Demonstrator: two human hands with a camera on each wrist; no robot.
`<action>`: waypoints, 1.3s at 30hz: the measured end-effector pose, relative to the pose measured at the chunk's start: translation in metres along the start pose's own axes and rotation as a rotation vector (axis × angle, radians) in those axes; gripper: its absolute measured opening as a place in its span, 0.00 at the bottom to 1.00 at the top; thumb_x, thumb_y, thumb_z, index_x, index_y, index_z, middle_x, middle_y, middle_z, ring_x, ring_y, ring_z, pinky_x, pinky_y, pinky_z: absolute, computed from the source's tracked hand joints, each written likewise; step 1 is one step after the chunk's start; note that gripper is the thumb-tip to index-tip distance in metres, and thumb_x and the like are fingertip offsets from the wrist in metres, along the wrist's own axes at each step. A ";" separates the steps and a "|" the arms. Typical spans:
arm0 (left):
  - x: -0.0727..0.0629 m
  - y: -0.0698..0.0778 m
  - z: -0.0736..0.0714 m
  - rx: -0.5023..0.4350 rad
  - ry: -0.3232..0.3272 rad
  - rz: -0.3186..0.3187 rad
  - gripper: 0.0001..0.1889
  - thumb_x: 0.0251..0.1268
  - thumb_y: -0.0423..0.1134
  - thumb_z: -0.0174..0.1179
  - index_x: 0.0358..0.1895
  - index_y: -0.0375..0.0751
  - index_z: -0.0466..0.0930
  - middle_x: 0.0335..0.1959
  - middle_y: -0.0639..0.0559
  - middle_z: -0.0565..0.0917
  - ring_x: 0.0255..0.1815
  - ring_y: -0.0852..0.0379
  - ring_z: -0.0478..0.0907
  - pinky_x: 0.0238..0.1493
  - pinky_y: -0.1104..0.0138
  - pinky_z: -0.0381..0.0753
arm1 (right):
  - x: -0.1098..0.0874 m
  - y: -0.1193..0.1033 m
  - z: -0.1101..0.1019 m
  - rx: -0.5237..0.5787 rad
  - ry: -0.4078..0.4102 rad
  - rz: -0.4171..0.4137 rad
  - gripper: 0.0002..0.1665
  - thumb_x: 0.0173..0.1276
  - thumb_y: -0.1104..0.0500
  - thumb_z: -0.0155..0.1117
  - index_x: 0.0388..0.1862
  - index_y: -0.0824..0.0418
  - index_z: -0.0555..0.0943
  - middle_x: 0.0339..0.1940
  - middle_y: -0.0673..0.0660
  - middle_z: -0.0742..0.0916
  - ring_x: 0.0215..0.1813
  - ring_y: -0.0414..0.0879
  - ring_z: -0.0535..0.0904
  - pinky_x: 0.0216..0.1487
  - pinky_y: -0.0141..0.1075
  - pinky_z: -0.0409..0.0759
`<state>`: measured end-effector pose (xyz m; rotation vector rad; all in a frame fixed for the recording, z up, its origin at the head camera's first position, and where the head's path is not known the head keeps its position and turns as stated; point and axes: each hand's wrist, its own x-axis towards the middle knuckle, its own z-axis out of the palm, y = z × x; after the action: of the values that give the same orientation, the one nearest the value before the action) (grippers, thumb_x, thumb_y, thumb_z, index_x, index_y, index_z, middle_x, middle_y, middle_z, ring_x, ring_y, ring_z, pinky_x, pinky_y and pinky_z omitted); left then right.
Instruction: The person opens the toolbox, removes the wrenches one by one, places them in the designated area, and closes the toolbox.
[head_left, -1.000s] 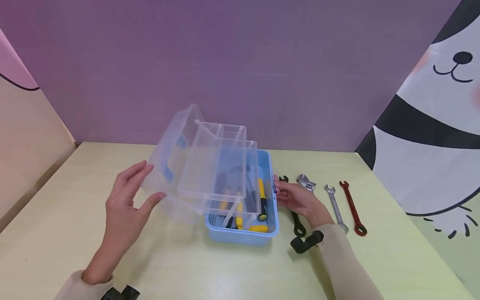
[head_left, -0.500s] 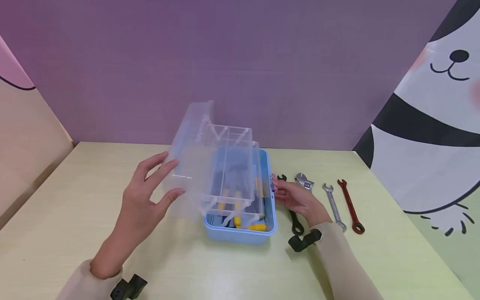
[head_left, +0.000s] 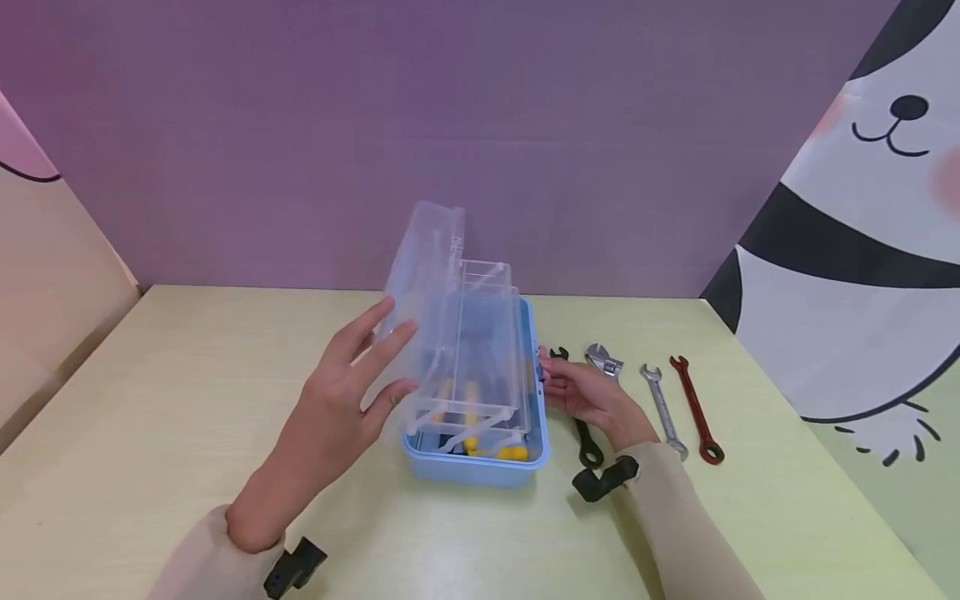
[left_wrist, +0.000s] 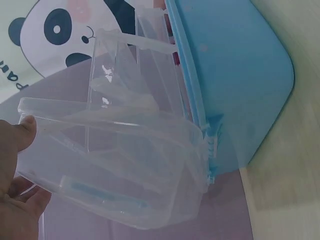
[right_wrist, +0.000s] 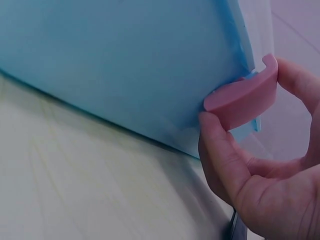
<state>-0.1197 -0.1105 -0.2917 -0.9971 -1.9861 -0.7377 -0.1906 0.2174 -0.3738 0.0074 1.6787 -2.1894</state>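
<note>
A toolbox with a light blue base stands mid-table, its clear lid tilted up on the left. My left hand holds the lid's free edge, thumb on one side and fingers on the other, as the left wrist view shows. Clear tiered trays sit raised over the base, linked by pale arms. Beneath them lie yellow-handled tools, partly hidden. At the base's right side my right hand pinches a pink latch between thumb and fingers.
Right of the box lie a black wrench partly under the right hand, an adjustable wrench, a silver wrench and a red wrench. A purple panel rises behind the table.
My left hand has swung the lid rightward and more upright. The trays have folded right and lower over the base, covering more of the tools. My right hand stays at the latch.
</note>
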 end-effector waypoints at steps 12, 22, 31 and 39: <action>0.001 0.013 0.016 0.042 -0.009 0.022 0.40 0.46 0.31 0.73 0.66 0.30 0.66 0.64 0.33 0.71 0.62 0.41 0.74 0.51 0.56 0.82 | 0.000 0.001 0.000 0.046 -0.015 0.004 0.17 0.74 0.61 0.50 0.28 0.56 0.83 0.26 0.50 0.87 0.34 0.40 0.84 0.46 0.33 0.84; 0.000 0.026 0.029 0.085 -0.033 -0.046 0.39 0.48 0.37 0.72 0.64 0.26 0.66 0.62 0.34 0.74 0.61 0.43 0.75 0.53 0.57 0.81 | 0.001 0.004 -0.005 0.111 -0.038 0.019 0.13 0.74 0.60 0.50 0.31 0.56 0.81 0.28 0.51 0.85 0.36 0.42 0.82 0.48 0.34 0.84; 0.005 0.038 0.041 0.242 -0.057 0.049 0.36 0.47 0.40 0.73 0.59 0.25 0.72 0.58 0.36 0.79 0.57 0.45 0.79 0.54 0.62 0.81 | -0.005 0.002 -0.012 0.136 -0.046 0.027 0.09 0.73 0.59 0.52 0.36 0.57 0.79 0.35 0.53 0.87 0.40 0.44 0.83 0.49 0.34 0.84; 0.006 0.048 0.054 0.377 -0.123 0.140 0.30 0.53 0.43 0.70 0.57 0.28 0.75 0.55 0.39 0.81 0.59 0.48 0.78 0.60 0.64 0.77 | -0.004 -0.002 -0.011 0.143 -0.080 0.010 0.10 0.74 0.60 0.50 0.36 0.57 0.79 0.33 0.53 0.86 0.37 0.43 0.83 0.47 0.33 0.84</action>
<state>-0.1026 -0.0419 -0.3086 -0.9566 -2.0364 -0.2167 -0.1897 0.2299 -0.3741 -0.0328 1.4746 -2.2664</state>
